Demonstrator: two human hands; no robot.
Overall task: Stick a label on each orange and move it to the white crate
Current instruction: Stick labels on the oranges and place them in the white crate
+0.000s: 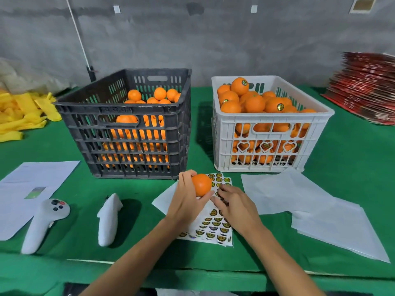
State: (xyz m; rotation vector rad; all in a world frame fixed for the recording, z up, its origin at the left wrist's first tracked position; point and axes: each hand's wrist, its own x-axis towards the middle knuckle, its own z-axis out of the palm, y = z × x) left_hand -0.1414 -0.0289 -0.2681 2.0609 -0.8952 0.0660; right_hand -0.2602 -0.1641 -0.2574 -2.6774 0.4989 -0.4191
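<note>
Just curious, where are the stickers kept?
The sticker sheet lies on the green table, under both hands, in front of the two crates.

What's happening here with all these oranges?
A person is labelling oranges. Their left hand holds an unlabelled orange above the sticker sheet, while the right hand picks at a sticker on it. The black crate holds plain oranges; the white crate is heaped with stickered ones.

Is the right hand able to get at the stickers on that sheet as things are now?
Probably yes. The right hand already rests on the sticker sheet with nothing over it, while the left hand holds the orange just beside.
</note>
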